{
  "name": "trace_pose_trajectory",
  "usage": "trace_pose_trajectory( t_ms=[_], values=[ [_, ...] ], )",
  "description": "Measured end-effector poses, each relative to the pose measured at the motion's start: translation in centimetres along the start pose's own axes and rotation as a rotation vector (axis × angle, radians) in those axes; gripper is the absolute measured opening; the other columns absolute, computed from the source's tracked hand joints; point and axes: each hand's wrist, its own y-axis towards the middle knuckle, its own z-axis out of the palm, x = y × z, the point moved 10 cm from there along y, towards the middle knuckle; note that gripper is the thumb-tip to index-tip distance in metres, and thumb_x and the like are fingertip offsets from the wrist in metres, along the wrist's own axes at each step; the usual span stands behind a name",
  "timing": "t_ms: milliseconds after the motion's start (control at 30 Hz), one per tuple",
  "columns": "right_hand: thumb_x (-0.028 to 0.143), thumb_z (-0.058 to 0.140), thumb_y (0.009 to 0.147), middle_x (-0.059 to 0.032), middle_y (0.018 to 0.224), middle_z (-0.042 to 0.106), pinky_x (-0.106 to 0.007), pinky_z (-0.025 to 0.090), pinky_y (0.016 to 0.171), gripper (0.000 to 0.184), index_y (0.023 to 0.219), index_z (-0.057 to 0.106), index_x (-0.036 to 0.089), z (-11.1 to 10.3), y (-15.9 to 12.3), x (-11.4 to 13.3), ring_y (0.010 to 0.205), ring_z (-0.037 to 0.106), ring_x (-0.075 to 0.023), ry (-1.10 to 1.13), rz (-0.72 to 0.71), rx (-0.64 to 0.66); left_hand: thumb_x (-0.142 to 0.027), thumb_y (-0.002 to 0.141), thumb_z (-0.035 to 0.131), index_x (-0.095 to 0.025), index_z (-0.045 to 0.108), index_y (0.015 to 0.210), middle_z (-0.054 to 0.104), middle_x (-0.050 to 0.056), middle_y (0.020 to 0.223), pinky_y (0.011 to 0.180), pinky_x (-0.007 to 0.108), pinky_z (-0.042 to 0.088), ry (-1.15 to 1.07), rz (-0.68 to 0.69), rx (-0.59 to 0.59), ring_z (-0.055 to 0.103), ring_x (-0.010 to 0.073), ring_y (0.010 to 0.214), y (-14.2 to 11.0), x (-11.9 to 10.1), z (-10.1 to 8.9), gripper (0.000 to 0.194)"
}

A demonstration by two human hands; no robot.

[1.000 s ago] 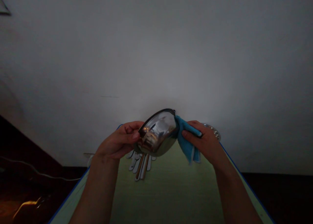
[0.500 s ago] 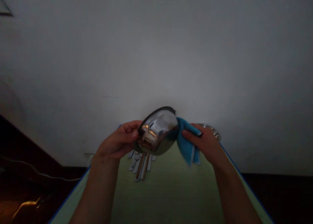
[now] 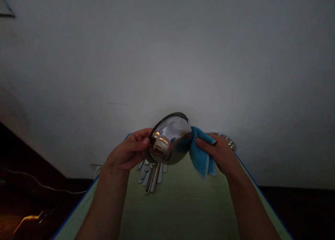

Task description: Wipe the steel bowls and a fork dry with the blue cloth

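A shiny metal bowl (image 3: 170,140) is held tilted above the table, its outside facing me. My left hand (image 3: 129,147) grips its rim on the left, thumb on the near side. In my right hand (image 3: 216,149) is a folded blue cloth (image 3: 200,156), pinched under the thumb. The cloth's left edge meets the right side of the bowl. The inside of the bowl is hidden from me.
Several pieces of cutlery (image 3: 153,179) lie on the pale green table (image 3: 180,205) below the bowl. Behind my right hand sits a shiny metal dish with holes (image 3: 230,142). A wall (image 3: 167,58) rises behind the table, and a white cable (image 3: 44,184) runs at the left.
The bowl has tipped very slightly and shifted a few pixels. Both hands keep their holds, and the cloth stays against the bowl's right side.
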Motion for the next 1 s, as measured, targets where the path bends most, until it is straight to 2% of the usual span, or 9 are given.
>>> trace_pose_trajectory(
  t_ms=[500,767,1000],
  values=[
    [0.053,0.071,0.065,0.0032,0.057,0.050,-0.024,0.035,0.048,0.040,0.066,0.057,0.016,1.1,0.3,-2.8,0.051,0.045,-0.0100,0.200,0.129,-0.014,-0.024,0.068,0.077,-0.014,0.070,0.099,0.076,0.007,0.087,0.068,0.026,0.059,0.023,0.063,0.040,0.072,0.0204,0.074,0.0,-0.3,0.4,0.033],
    [0.052,0.076,0.059,0.0015,0.058,0.056,-0.026,0.040,0.052,0.040,0.067,0.060,0.015,2.1,0.0,-3.0,0.052,0.050,-0.0110,0.342,0.213,0.027,-0.025,0.069,0.077,-0.015,0.071,0.098,0.076,0.007,0.087,0.070,0.025,0.058,0.036,0.108,0.047,0.072,0.0204,0.075,-0.1,-0.9,0.9,0.031],
    [0.046,0.077,0.060,-0.0001,0.058,0.060,-0.027,0.044,0.054,0.036,0.070,0.065,0.014,2.7,0.1,-3.4,0.051,0.054,-0.0113,0.462,0.258,0.042,-0.026,0.069,0.077,-0.015,0.072,0.098,0.076,0.007,0.087,0.070,0.027,0.058,0.063,0.117,0.062,0.072,0.0219,0.076,0.1,-0.9,1.1,0.031]
  ],
)
